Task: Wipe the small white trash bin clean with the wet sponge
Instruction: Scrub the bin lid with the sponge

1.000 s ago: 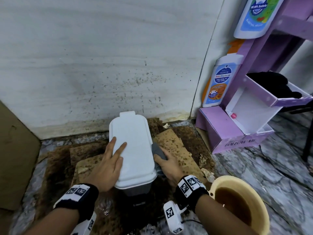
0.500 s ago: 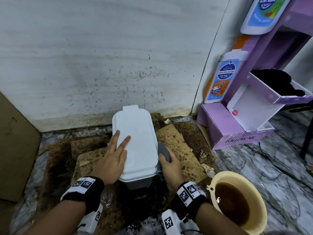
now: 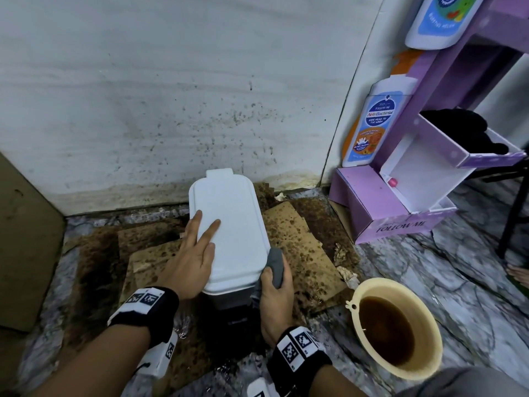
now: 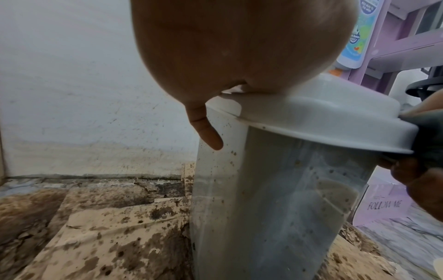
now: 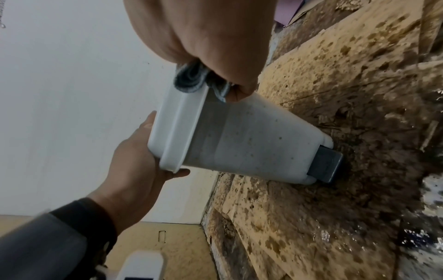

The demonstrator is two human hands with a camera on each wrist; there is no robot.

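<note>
The small white trash bin [image 3: 232, 224] stands on the floor by the wall, lid closed, with brown specks on its side [image 4: 263, 189] and a dark pedal [image 5: 326, 164] at its base. My left hand [image 3: 194, 253] rests on the lid's left near part with straight fingers. Its thumb [image 5: 179, 172] lies under the lid's near rim. My right hand [image 3: 276, 293] grips the grey sponge [image 3: 275, 263] and presses it against the lid's right rim near the front corner. The wrist views also show the sponge [image 5: 189, 79] at the rim [image 4: 429, 136].
Wet, brown-stained cardboard [image 3: 297, 239] covers the floor around the bin. A beige basin [image 3: 380, 280] of brown water sits at the near right. A purple cardboard display stand [image 3: 372, 207] stands at the right, a brown cardboard panel [image 3: 25, 239] at the left.
My right hand with the sponge has slid a little toward me along the lid's right rim. The left hand has stayed on the lid.
</note>
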